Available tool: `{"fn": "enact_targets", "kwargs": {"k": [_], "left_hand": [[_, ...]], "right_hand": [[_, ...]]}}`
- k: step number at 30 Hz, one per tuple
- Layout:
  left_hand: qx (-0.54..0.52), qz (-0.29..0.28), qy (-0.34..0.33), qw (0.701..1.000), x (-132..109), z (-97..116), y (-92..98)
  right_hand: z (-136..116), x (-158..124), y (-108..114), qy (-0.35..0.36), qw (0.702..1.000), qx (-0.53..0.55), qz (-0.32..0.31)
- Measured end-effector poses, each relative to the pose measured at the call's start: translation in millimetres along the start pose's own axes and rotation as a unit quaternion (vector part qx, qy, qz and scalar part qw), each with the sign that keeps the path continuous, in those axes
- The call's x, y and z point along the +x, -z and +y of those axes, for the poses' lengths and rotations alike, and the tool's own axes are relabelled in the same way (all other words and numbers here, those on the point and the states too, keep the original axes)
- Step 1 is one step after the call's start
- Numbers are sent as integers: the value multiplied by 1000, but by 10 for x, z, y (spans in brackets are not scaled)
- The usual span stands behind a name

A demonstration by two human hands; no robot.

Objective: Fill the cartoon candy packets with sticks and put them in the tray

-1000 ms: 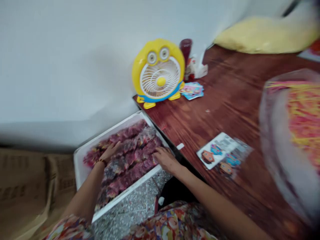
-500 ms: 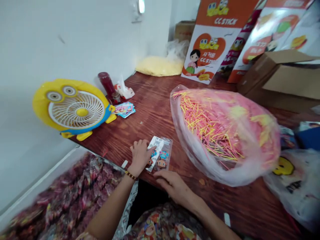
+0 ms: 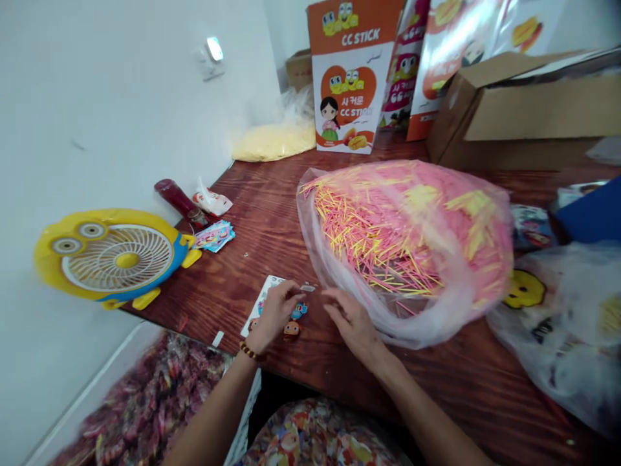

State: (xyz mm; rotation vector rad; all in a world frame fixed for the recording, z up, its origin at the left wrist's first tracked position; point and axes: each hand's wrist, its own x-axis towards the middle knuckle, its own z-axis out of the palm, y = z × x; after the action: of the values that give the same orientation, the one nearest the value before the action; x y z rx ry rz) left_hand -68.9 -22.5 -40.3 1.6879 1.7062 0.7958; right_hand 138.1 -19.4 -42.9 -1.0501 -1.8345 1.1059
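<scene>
A white card (image 3: 249,318) with cartoon stickers lies on the table near its front edge. Beside it is a clear packet (image 3: 292,328) with a brown cartoon face and blue lettering. My left hand (image 3: 273,314), a beaded bracelet at its wrist, is over the card and the packet and hides part of both. Its fingers are bent loosely, thumb apart, with no object visible between them. To the right of the packet, my right hand (image 3: 353,323) hovers with curved fingers and thumb apart, holding nothing, close to a large clear bag (image 3: 310,213) of pink and yellow sticks.
A yellow fan (image 3: 127,260) stands at the left, near small colourful cards (image 3: 215,235), a dark red bottle (image 3: 177,197) and a tissue pack (image 3: 212,199). Printed boxes (image 3: 349,77) and an open carton (image 3: 538,116) line the back. Another plastic bag (image 3: 563,336) is at right.
My view has shifted right. My left hand has moved from flat on the card to over the packet, fingers bent. My right hand has moved forward from the table edge to beside the packet.
</scene>
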Motion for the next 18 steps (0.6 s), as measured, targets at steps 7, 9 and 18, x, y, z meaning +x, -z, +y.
{"fn": "enact_targets", "kwargs": {"k": [7, 9, 18], "left_hand": [[-94, -127, -39, 987, 61, 455, -5], [-110, -111, -29, 987, 49, 452, -74], [-123, -101, 36, 987, -214, 248, -206]], "right_hand": [[5, 242, 298, 6, 997, -65, -42], [22, 208, 313, -13, 997, -66, -39], [84, 145, 201, -28, 990, -78, -112]]}}
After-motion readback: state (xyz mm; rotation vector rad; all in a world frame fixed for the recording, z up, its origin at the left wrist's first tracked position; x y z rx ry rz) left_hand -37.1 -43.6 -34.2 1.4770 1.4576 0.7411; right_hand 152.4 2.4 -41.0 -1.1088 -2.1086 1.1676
